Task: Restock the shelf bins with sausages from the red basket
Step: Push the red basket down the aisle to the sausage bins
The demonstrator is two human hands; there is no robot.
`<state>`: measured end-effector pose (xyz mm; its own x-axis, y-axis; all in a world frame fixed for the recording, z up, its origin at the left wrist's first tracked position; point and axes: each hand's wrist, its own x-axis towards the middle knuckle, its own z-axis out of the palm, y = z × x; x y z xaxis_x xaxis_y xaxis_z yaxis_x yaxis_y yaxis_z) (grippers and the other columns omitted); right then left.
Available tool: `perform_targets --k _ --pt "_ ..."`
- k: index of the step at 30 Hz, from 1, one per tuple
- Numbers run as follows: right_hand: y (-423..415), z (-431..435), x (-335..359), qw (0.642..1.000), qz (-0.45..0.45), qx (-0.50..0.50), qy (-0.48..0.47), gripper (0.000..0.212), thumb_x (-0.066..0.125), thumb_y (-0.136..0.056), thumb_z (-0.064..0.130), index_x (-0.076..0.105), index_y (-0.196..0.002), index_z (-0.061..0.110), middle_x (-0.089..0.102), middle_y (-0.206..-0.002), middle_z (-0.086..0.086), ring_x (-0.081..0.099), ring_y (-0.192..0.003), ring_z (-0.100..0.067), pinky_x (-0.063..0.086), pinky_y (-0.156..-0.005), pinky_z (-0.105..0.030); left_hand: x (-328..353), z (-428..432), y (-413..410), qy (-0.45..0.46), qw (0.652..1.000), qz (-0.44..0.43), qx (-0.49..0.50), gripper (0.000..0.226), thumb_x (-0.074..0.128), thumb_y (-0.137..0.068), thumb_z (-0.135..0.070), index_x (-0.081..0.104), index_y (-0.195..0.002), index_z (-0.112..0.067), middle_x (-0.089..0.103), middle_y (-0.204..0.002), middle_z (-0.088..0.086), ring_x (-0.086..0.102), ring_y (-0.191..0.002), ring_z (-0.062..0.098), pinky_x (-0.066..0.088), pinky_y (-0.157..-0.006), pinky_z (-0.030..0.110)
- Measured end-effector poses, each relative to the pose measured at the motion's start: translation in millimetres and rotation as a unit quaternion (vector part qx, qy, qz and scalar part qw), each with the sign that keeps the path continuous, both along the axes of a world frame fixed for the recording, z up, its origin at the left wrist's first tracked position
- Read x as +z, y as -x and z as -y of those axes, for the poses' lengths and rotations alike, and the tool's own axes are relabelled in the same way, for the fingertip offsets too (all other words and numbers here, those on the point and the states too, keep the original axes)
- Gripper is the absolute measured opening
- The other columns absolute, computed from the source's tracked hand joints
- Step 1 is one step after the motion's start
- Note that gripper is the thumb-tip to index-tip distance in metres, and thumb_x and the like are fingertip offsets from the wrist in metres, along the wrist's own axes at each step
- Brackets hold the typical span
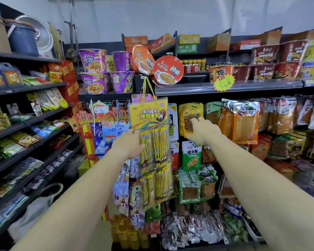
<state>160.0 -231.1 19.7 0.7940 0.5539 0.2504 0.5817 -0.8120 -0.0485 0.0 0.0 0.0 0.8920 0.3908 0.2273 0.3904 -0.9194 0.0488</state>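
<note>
As left hand [127, 144] holds yellow strip [155, 153], right hand [202, 131] round brown packet [188, 113].

Noodle bowls [264, 70] on grey shelf [190, 89]

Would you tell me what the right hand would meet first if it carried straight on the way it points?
The yellow packet hanging just ahead: the right hand points up and forward at it, and its fingertips seem to touch it, though depth is unclear.
</note>
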Motion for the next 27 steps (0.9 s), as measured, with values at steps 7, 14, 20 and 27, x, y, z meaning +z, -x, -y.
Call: perform_targets --k 7,14,20,27 --pt "-3.1 41.6 -69.8 0.994 -0.077 -0.044 0.060 0.074 0.054 -0.093 0.057 0.029 -0.149 0.015 0.037 -0.147 -0.015 0.044 -0.128 -0.037 0.048 -0.095 -0.051 -73.3 41.4 -29.0 0.005 0.995 -0.084 -0.060 0.066 0.047 -0.097 -0.052 0.032 -0.149 -0.014 0.040 -0.148 0.013 0.041 -0.133 0.035 0.046 -0.101 0.053" --pt "6.9 101.3 -158.5 0.980 -0.154 -0.097 0.079 0.071 0.053 -0.093 0.055 0.031 -0.148 0.017 0.037 -0.146 -0.013 0.046 -0.125 -0.037 0.047 -0.087 -0.047 -151.2 101.9 -60.3 0.040 0.972 -0.173 -0.153 0.065 0.045 -0.099 -0.048 0.027 -0.153 -0.017 0.031 -0.155 0.009 0.038 -0.136 0.034 0.048 -0.099 0.049" --pt "32.4 184.1 -236.4 0.951 -0.242 -0.178 0.079 0.072 0.054 -0.091 0.058 0.033 -0.147 0.016 0.039 -0.144 -0.013 0.047 -0.125 -0.037 0.049 -0.092 -0.048 -211.4 160.3 -92.0 0.044 0.942 -0.251 -0.218 0.069 0.046 -0.098 -0.050 0.026 -0.154 -0.016 0.031 -0.155 0.010 0.040 -0.135 0.034 0.047 -0.101 0.050" --pt "75.6 304.4 -307.2 0.898 -0.307 -0.312 0.049 0.072 0.060 -0.085 0.058 0.041 -0.141 0.018 0.045 -0.139 -0.011 0.050 -0.126 -0.035 0.046 -0.097 -0.048 -274.5 271.2 -127.8 0.044 0.890 -0.325 -0.316 0.066 0.046 -0.098 -0.045 0.026 -0.154 -0.016 0.030 -0.154 0.011 0.038 -0.136 0.034 0.044 -0.104 0.049"
